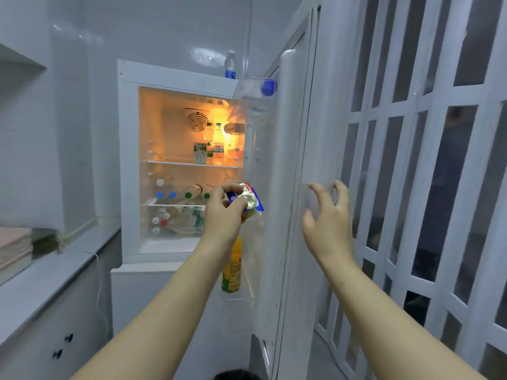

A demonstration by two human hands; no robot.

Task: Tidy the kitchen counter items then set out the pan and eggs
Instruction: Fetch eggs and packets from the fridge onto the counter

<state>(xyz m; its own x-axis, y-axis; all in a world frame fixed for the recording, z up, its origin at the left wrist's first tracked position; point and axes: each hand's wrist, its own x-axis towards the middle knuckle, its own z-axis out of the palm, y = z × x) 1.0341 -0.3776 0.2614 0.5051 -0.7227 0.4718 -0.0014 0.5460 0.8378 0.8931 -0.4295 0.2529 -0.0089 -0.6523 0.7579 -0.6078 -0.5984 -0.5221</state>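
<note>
A foil packet (248, 200) was pinched in left hand (222, 215), long axis toward 1 o'clock, fridge door (288, 160) just beside at 3 o'clock; right hand (327, 215) was held open, fingers splayed, by door's outer face

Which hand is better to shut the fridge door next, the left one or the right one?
Probably the right hand. It is free, with its fingers spread right by the outer face of the open fridge door. The left hand is busy, its grip pinching a small packet.
</note>
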